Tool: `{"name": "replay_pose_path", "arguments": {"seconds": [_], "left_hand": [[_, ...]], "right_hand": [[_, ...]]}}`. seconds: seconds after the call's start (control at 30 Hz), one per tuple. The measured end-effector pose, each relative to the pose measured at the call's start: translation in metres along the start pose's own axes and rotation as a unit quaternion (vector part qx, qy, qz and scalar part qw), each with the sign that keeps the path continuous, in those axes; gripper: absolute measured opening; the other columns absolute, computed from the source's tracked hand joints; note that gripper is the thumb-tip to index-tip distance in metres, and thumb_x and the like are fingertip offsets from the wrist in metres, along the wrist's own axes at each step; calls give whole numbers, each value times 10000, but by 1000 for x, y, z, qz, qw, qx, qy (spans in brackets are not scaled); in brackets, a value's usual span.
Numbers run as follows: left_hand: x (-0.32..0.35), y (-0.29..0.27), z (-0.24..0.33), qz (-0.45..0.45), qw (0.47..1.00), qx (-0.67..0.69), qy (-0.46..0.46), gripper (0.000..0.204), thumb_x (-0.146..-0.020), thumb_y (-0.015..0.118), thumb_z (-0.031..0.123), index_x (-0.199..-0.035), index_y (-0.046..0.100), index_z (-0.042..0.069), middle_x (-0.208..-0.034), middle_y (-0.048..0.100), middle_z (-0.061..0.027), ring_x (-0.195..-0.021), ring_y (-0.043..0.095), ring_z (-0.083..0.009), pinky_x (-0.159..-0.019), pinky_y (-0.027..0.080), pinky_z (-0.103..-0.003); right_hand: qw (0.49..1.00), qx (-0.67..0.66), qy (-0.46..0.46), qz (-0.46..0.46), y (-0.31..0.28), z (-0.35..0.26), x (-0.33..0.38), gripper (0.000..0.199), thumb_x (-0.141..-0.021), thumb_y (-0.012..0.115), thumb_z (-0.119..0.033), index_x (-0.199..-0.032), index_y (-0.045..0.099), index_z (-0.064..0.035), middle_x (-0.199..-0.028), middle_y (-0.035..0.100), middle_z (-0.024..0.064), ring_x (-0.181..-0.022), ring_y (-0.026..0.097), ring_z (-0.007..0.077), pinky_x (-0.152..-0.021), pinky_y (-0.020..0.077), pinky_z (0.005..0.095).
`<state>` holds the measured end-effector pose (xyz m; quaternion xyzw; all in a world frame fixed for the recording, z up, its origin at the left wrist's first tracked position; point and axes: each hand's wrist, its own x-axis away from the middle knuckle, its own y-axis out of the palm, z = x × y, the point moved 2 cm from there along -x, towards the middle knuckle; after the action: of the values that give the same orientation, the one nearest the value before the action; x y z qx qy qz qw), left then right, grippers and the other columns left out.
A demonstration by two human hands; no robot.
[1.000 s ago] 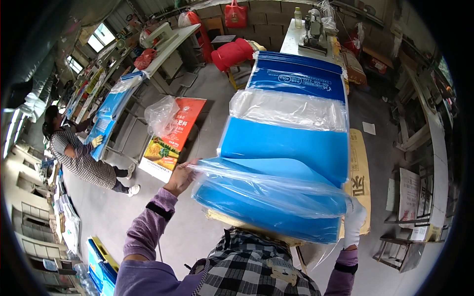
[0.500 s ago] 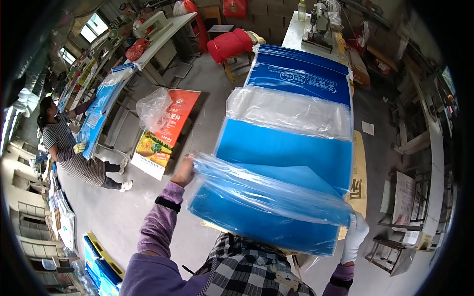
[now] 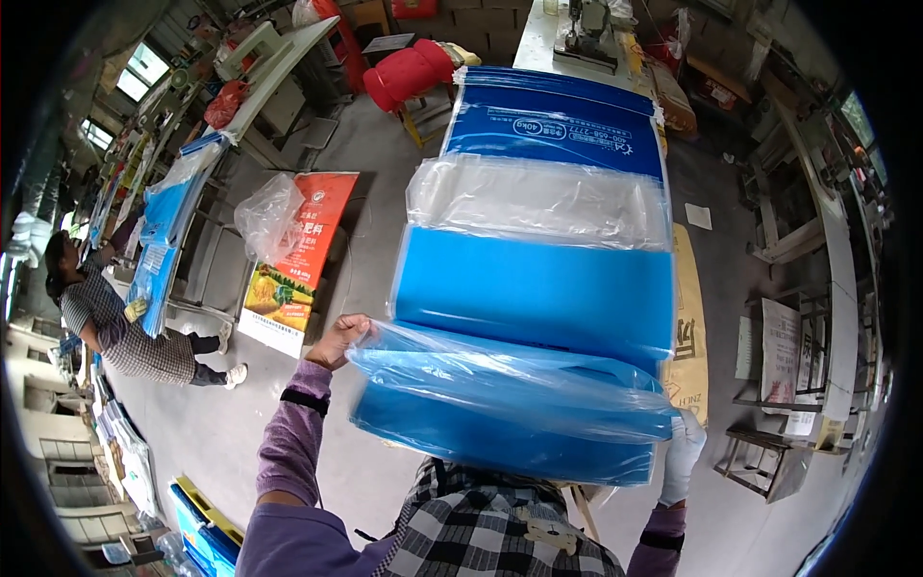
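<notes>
Before me lies a stack of blue woven sacks (image 3: 534, 293), their dark blue printed end (image 3: 548, 130) at the far side. Across the near part stretches a clear plastic film (image 3: 500, 375), apparently a thin liner bag, wrinkled and shiny. Its left edge is pinched in my bare left hand (image 3: 341, 338). At its right edge my right hand (image 3: 685, 450), in a white glove, closes on the film; its fingertips are partly hidden. Farther up, a folded clear plastic liner (image 3: 538, 204) rests over the sacks.
An orange printed sack (image 3: 317, 226) with a crumpled clear bag (image 3: 267, 219) lies to the left. Beyond it a co-worker (image 3: 120, 313) stands at another table of blue sacks (image 3: 168, 231). A sewing machine (image 3: 586, 34) is at the back, a wooden stool (image 3: 755, 462) at the right.
Both hands have drawn the film slightly nearer to me over the sacks. A raised fold in the blue sack beneath has flattened. The whole view has shifted a little.
</notes>
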<state>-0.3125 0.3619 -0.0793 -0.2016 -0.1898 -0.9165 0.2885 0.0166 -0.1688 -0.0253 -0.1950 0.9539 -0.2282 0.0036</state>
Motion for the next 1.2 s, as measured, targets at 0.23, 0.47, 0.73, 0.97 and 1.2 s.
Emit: {"name": "replay_pose_path", "arguments": {"seconds": [0.23, 0.47, 0.73, 0.97, 1.2], "left_hand": [[-16, -1, -8, -41, 905, -421, -36, 204, -859, 743, 211, -814, 701, 17, -669, 631, 8, -594, 540, -88, -565, 445, -260], [-12, 213, 59, -287, 806, -451, 255, 491, -753, 805, 180, -1191, 600, 93, -1191, 580, -110, -1110, 552, -274, -944, 466, -374], [1, 346, -11, -315, 541, -648, 434, 388, -834, 695, 212, -1189, 590, 98, -1309, 506, -103, -1157, 526, -268, -864, 533, -400], [-13, 354, -27, -386, 753, -458, 273, 158, -959, 552, 141, -912, 609, 1, -856, 664, -119, -743, 640, -242, -670, 517, -358], [-41, 360, -16, -472, 794, -380, 53, 284, -1023, 470, 207, -888, 607, -2, -777, 664, -71, -710, 632, -151, -646, 495, -308]], "right_hand": [[997, 65, -42, 12, 3, 12, 20, 177, -902, 596, -103, -966, 681, 39, -824, 685, 111, -737, 633, 182, -722, 503, 304], [987, 109, -110, 33, 2, 1, 35, 173, -880, 622, -121, -994, 705, -21, -866, 685, 161, -758, 672, 269, -710, 513, 340], [972, 156, -173, 37, 9, -1, 33, 218, -799, 636, -51, -1006, 704, -62, -773, 641, 149, -667, 634, 304, -622, 501, 349], [969, 168, -174, 54, -5, 9, 38, 213, -765, 647, -50, -965, 717, -71, -727, 624, 119, -616, 620, 274, -565, 485, 338], [934, 269, -233, 2, -6, -13, 28, 416, -633, 610, -1, -1017, 709, -128, -627, 532, 86, -559, 566, 282, -528, 467, 377]]}}
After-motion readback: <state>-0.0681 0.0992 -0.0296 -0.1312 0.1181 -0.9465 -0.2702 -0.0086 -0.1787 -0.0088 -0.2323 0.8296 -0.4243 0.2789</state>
